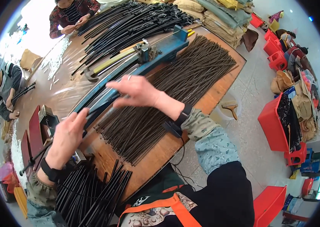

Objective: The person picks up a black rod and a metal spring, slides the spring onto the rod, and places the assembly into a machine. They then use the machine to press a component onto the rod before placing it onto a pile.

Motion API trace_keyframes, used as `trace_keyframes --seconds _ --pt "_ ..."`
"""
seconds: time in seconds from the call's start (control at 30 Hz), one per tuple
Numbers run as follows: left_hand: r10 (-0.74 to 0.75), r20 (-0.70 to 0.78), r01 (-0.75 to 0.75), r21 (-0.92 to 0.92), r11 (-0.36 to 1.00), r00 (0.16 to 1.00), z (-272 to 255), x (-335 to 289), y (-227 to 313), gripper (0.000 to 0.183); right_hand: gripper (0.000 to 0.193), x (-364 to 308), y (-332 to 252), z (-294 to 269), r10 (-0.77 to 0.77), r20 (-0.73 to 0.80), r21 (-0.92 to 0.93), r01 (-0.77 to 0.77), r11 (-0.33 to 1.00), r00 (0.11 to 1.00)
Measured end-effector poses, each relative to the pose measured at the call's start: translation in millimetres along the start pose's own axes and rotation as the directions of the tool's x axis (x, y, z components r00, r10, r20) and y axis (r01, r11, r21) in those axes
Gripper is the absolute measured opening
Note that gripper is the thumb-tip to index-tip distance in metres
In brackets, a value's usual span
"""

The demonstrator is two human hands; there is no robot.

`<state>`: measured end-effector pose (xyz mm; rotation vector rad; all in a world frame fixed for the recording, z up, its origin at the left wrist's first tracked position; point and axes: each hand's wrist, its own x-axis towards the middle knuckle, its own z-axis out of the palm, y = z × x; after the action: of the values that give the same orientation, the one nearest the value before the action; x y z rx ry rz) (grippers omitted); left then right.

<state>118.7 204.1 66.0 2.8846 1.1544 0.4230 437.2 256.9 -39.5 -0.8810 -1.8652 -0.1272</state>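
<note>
My left hand (67, 136) is closed around a thin black tube (37, 156), whose tail sticks out behind it at lower left. Its fingertips are beside the near end of a long blue metal rail fixture (160, 56). Over that rail, my right hand (139, 90) has its forefinger and thumb apart, with nothing plainly held between them. A metal clamp (143, 53) is mounted farther along the rail. Under and beyond my right wrist lies a wide pile of long dark coil springs (137, 130). A bundle of black tubes (88, 193) sits close to me at lower left.
A yellow-handled hammer (109, 66) lies beyond the rail, before a heap of black tubes with cords (141, 22). Small white pieces (56, 56) are scattered at far left. Two co-workers sit across the wooden table (224, 89). Red bins (273, 121) stand right.
</note>
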Motion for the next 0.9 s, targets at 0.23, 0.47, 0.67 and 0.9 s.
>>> trace_keyframes --seconds 0.23,0.47,0.67,0.9 --pt "-0.029 0.002 0.028 0.171 0.985 1.000 -19.4 -41.6 -2.5 0.037 0.033 7.8 -71.5 19.5 0.080 0.153 0.006 -0.082 0.997 0.985" --pt "-0.117 -0.075 0.130 0.212 0.968 0.990 -44.9 -85.3 -10.4 0.039 0.028 6.5 -93.6 27.5 -0.005 0.179 0.306 -0.051 0.951 0.984" --pt "-0.179 -0.026 0.181 0.130 0.975 0.984 -48.7 -116.7 -1.9 0.040 0.022 12.5 -147.5 50.2 0.037 0.111 0.488 -0.087 0.869 0.993" --pt "-0.177 -0.129 0.202 0.209 0.957 0.976 -59.4 -140.9 -16.3 0.038 0.019 -3.9 -134.8 50.9 0.083 0.128 0.289 -0.117 0.950 0.988"
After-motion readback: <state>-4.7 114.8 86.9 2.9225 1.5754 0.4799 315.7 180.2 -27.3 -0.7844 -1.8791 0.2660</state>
